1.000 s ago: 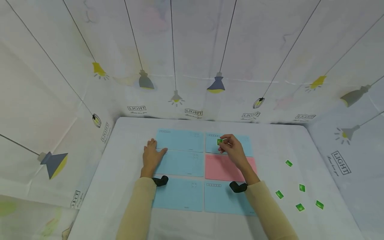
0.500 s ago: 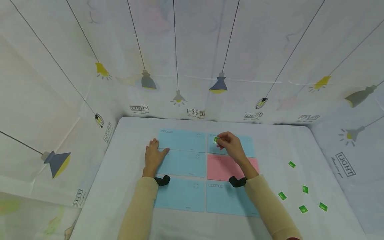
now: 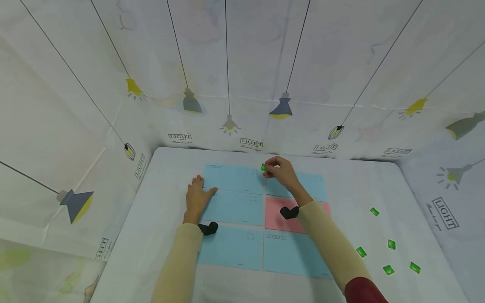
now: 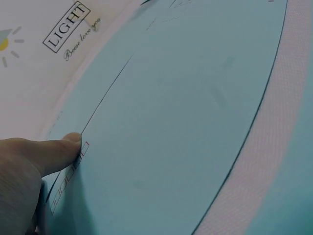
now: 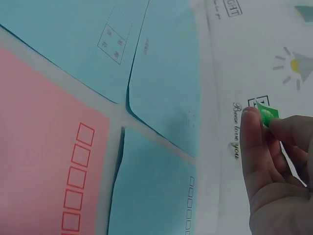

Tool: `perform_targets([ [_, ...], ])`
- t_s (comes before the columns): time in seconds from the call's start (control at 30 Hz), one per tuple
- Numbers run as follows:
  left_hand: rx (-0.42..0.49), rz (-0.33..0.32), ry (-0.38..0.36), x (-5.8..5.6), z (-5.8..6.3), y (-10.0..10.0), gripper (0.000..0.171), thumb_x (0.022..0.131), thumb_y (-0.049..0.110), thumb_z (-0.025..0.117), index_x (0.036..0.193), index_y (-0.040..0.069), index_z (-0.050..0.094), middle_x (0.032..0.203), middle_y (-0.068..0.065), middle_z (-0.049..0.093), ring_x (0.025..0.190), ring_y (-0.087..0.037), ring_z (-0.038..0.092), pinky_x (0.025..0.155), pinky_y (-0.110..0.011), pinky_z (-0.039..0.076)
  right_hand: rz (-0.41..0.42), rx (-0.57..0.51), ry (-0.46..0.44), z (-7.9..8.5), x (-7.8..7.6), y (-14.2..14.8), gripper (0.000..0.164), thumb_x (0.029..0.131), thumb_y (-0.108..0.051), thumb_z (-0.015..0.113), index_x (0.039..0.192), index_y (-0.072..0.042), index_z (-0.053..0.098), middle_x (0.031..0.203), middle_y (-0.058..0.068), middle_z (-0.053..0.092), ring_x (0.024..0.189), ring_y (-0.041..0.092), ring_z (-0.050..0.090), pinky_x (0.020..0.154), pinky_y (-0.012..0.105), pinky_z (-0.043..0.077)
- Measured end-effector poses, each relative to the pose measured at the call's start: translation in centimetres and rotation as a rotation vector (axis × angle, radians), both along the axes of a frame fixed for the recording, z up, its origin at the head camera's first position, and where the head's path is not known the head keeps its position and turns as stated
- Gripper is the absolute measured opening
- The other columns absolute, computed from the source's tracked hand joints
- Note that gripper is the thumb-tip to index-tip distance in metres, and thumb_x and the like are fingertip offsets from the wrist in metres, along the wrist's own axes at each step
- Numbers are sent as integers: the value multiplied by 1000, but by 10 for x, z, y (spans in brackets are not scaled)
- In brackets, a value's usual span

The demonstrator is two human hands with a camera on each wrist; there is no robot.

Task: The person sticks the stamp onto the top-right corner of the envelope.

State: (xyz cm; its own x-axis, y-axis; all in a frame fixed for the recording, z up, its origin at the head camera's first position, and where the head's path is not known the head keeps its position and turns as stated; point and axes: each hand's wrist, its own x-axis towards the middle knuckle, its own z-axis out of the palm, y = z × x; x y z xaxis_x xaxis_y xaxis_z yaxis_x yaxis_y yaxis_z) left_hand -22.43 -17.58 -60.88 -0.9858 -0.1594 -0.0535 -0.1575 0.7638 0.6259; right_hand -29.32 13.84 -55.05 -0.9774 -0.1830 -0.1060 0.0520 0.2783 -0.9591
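My right hand [image 3: 281, 172] pinches a small green stamp [image 3: 263, 167] between thumb and fingertips, raised above the gap between the two back blue envelopes. In the right wrist view the stamp [image 5: 268, 114] has one corner curling up. Beneath and left of it lies the back left blue envelope [image 3: 231, 179], printed with a small square at its upper right corner. My left hand [image 3: 197, 198] rests with spread fingers at that envelope's left edge, its thumb near the border with the middle left blue envelope [image 3: 235, 208]. In the left wrist view the thumb [image 4: 58, 152] touches blue paper.
A pink envelope [image 3: 274, 210] lies middle right, partly under my right forearm. More blue envelopes lie at back right [image 3: 312, 185], front left [image 3: 227, 250] and front right [image 3: 288, 256]. Several loose green stamps [image 3: 388, 269] are scattered on the white table [image 3: 348, 185] to the right.
My right hand has carried the stamp leftward and slightly back, from over the back right envelope to near the back left one's corner. The left hand stays in place; the view shifts slightly.
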Motion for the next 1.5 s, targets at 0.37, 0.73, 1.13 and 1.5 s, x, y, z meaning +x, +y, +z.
perform_targets([
  [0.37, 7, 15, 12, 3, 2, -6, 77, 91, 38, 73, 148, -4, 43, 161, -21, 33, 151, -44, 25, 121, -61, 24, -3, 156, -45, -13, -29, -35, 18, 94, -11, 69, 106, 2, 68, 100, 20, 74, 75, 16, 73, 85, 46, 62],
  [0.73, 20, 22, -17, 5, 0, -2, 78, 91, 38, 73, 149, -4, 42, 161, -21, 32, 150, -47, 24, 121, -62, 24, 18, 316, -60, -36, -33, -49, 17, 93, -13, 70, 107, -3, 71, 97, 13, 72, 80, 18, 68, 69, 24, 55],
  [1.13, 9, 31, 6, 2, 2, 2, 78, 89, 38, 75, 148, -4, 45, 160, -21, 35, 149, -48, 26, 120, -64, 25, 5, 372, 7, -42, -36, -55, 12, 94, -11, 68, 104, -4, 71, 97, 12, 71, 81, 19, 64, 71, 26, 55],
  [1.5, 29, 30, 12, 0, 4, 0, 77, 89, 37, 75, 147, -4, 45, 160, -20, 35, 149, -49, 26, 120, -63, 26, 23, 511, 96, -47, -39, -60, 13, 95, -11, 65, 104, -4, 71, 99, 12, 70, 88, 24, 61, 80, 36, 53],
])
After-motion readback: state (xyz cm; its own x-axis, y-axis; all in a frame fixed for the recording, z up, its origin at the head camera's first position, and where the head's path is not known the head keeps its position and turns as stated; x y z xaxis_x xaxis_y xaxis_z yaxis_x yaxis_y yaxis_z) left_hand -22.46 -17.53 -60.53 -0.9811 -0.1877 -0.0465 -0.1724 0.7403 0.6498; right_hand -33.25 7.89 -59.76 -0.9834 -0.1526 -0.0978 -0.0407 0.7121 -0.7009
